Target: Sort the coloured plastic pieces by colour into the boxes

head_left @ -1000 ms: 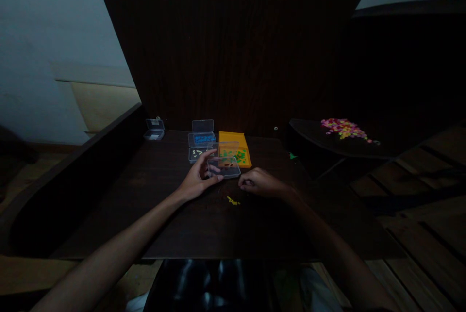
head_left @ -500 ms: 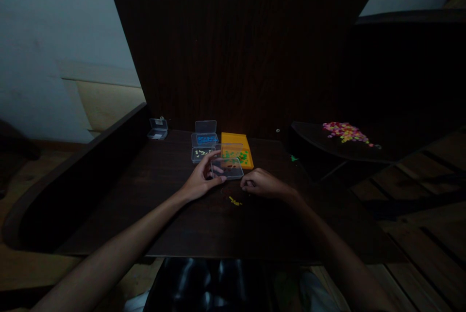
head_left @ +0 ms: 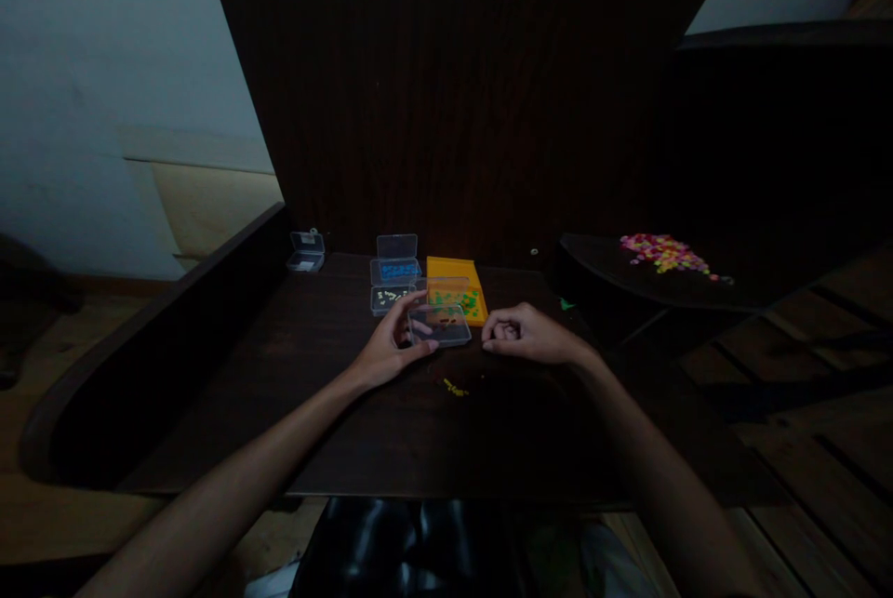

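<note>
My left hand (head_left: 388, 345) grips a small clear plastic box (head_left: 457, 336) by its left side, thumb on the near edge, fingers behind. A few small dark reddish pieces (head_left: 447, 321) lie inside it, and its see-through lid stands raised. Just right of the box is my right hand (head_left: 531, 335), closed with curled fingers and apart from the box. Whatever its fingertips may hold cannot be made out. On the dark tabletop in front of the box lies a little heap of yellow pieces (head_left: 456, 387), with a tiny reddish piece (head_left: 482, 377) to its right.
Behind the box stand an orange tray (head_left: 450, 267) with green pieces, a clear box of blue pieces (head_left: 399, 272) and one of pale pieces (head_left: 391, 298). Another open clear box (head_left: 305, 261) is at far left. Multicoloured pieces (head_left: 666, 254) cover part of the right-hand shelf.
My right hand has moved right, away from the box's near right corner, and its curled fingers show more. My left hand keeps its hold on the box.
</note>
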